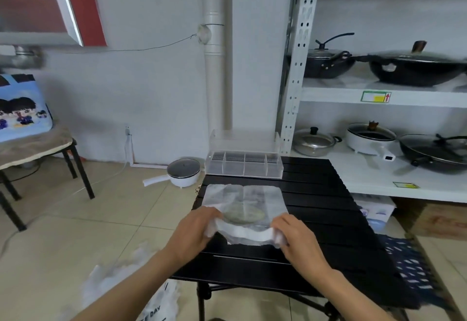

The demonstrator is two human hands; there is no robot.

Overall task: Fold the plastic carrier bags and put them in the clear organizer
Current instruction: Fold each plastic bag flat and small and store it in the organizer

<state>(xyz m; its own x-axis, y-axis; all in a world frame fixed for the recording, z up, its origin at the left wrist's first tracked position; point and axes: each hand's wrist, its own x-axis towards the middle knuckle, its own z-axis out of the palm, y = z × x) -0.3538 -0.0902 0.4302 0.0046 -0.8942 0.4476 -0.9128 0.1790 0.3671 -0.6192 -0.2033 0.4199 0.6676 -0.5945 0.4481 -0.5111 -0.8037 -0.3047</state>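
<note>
— From where is the single head camera looking?

— It is sitting on the person's head and is facing forward and down, over the black slatted folding table (316, 202).

— How near is it standing?

— Near: both forearms are entering from the bottom edge. The left hand (193, 234) and the right hand (299, 238) are lying low in the middle.

— And farther away?

— The wide lens is also catching the white metal shelving unit (298, 73) on the right and the beige tiled floor (75, 232) on the left.
</note>
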